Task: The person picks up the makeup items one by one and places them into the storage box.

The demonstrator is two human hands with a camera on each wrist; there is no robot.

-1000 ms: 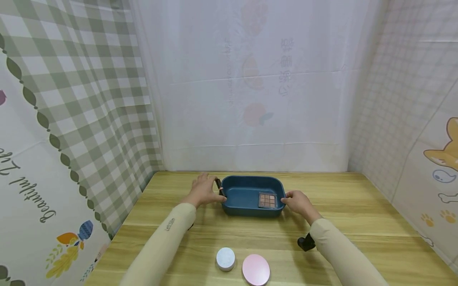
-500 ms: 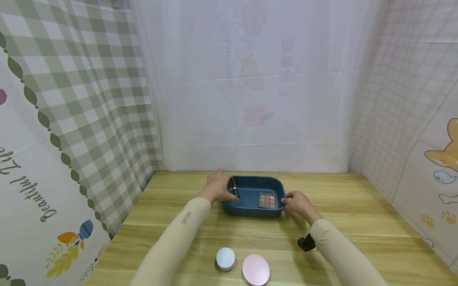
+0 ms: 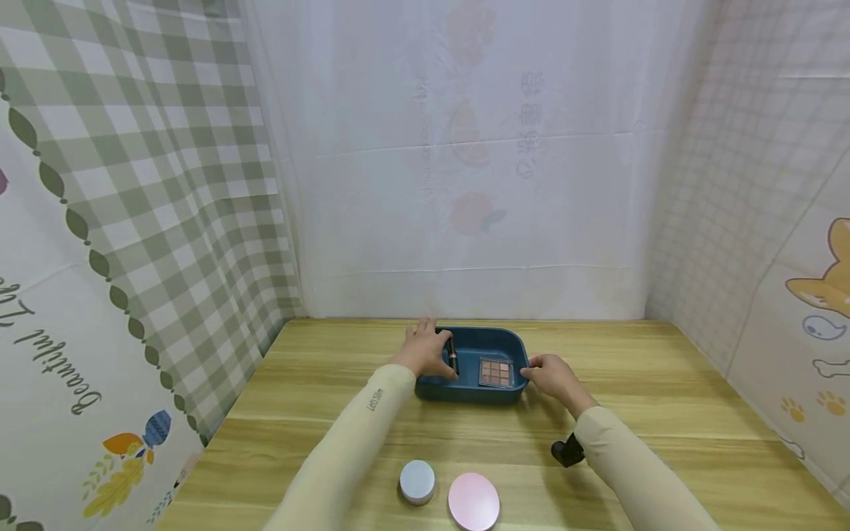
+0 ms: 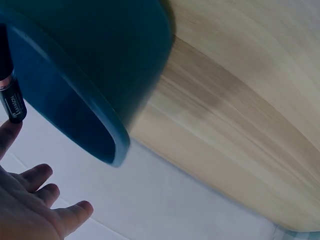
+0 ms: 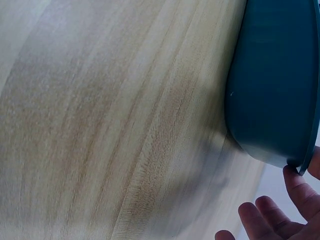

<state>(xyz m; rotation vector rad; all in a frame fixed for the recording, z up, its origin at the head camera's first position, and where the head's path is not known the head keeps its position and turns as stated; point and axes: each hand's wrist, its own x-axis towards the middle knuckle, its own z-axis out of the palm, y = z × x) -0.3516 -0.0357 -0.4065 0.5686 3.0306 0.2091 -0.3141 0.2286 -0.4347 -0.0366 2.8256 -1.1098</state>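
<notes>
Left hand (image 3: 425, 350) held a black tube (image 3: 453, 356) by its ends over the blue bin (image 3: 468, 393); right hand (image 3: 554, 376) pinched the bin's rim near a makeup palette (image 3: 496, 372).

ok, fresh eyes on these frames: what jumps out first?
Probably the dark blue bin toward the far side of the table, with a makeup palette lying in its right half. Next, the left hand pinching a black tube at the bin's left part, the right hand gripping its right end. Nearer the camera, a pink disc sits beside a small pale jar.
</notes>
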